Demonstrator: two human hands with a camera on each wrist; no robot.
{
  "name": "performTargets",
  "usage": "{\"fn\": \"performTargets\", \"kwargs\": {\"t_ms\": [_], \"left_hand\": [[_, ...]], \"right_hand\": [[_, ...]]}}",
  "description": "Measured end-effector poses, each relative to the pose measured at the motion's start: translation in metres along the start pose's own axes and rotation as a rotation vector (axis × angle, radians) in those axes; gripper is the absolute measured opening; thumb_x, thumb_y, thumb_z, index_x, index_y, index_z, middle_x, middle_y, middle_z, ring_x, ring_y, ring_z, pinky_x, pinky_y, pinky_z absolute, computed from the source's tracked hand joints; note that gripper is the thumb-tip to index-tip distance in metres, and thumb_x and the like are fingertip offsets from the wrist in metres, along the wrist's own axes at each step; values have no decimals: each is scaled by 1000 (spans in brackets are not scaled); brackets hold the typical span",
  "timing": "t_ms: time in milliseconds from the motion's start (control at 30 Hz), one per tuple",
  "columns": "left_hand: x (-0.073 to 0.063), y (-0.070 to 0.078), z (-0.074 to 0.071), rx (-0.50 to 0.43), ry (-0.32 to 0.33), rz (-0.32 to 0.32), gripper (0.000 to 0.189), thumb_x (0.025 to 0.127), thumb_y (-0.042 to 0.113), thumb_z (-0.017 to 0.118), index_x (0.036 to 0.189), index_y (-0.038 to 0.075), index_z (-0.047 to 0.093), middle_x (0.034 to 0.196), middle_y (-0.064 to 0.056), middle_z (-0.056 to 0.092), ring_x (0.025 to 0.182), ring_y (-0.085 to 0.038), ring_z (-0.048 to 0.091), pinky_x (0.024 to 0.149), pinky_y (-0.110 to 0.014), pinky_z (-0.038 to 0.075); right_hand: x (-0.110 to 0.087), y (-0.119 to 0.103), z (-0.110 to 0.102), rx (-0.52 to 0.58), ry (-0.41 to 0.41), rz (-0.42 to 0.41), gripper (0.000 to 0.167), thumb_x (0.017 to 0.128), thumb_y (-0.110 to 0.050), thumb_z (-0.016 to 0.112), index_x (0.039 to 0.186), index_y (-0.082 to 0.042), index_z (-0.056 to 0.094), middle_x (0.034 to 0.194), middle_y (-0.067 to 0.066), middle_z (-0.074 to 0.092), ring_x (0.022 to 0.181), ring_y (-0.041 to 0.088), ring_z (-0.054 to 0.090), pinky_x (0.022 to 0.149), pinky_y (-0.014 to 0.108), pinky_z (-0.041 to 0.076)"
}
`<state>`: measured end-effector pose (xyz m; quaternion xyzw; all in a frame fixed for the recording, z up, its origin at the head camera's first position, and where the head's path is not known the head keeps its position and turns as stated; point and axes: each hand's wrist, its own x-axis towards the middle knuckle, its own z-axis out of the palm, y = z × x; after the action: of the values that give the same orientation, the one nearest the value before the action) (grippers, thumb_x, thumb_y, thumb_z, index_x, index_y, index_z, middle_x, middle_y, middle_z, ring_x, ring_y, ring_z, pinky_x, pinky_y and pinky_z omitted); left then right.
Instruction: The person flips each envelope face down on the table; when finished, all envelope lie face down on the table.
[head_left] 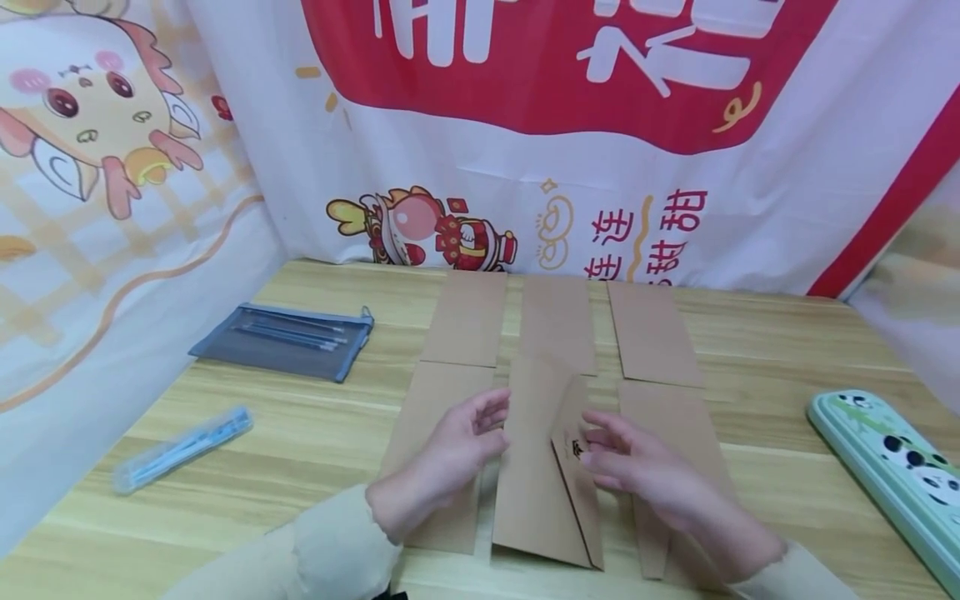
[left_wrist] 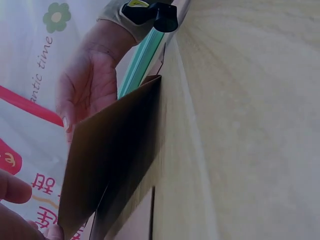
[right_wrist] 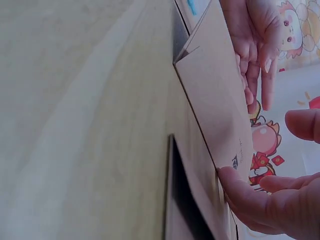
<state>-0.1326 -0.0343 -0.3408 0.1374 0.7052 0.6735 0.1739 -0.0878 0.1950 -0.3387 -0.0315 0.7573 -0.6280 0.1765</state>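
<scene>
A folded brown paper card (head_left: 536,475) stands in the middle of the near row, its right panel raised at a slant with a small black print. My left hand (head_left: 457,446) is at the card's left edge, fingers loosely bent and thumb apart. In the left wrist view, its fingertips touch the lower edge of the card (left_wrist: 110,145). Across from it, my right hand (head_left: 637,467) is at the printed panel, thumb spread away. A fingertip of that hand (right_wrist: 270,200) touches the panel's edge in the right wrist view, near the print.
More brown cards lie at the left (head_left: 442,417) and right (head_left: 675,425), and in a far row (head_left: 555,317). A dark mesh pencil pouch (head_left: 285,337) and a blue clear-wrapped item (head_left: 183,450) are at left. The green panda pencil case (head_left: 892,467) is at right. Printed cloth hangs behind.
</scene>
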Motion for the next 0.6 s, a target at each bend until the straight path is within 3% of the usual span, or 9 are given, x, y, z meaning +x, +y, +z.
{"fn": "performTargets", "kwargs": {"t_ms": [167,367,600], "left_hand": [[-6,-2,-8,-17,63,28,57,80,-11,51,136,-6,38,134,-22,44,123,-34,42,100,-36,43],[-11,2,-15,29,134,105,54,80,-13,52,133,-4,44,129,-18,50,119,-30,46,98,-34,45],[-14,13,-20,73,146,159,53,80,-13,54,132,-3,46,130,-19,50,120,-34,45,100,-36,43]], "right_hand": [[7,-3,11,1,-10,-4,70,87,-14,60,143,3,22,143,32,26,128,44,35,95,42,47],[17,-9,28,-43,-2,16,72,84,-19,65,143,-1,28,144,25,31,130,42,33,98,46,43],[28,-11,41,-8,-33,3,73,83,-17,65,143,1,26,147,24,27,132,41,29,102,51,36]]}}
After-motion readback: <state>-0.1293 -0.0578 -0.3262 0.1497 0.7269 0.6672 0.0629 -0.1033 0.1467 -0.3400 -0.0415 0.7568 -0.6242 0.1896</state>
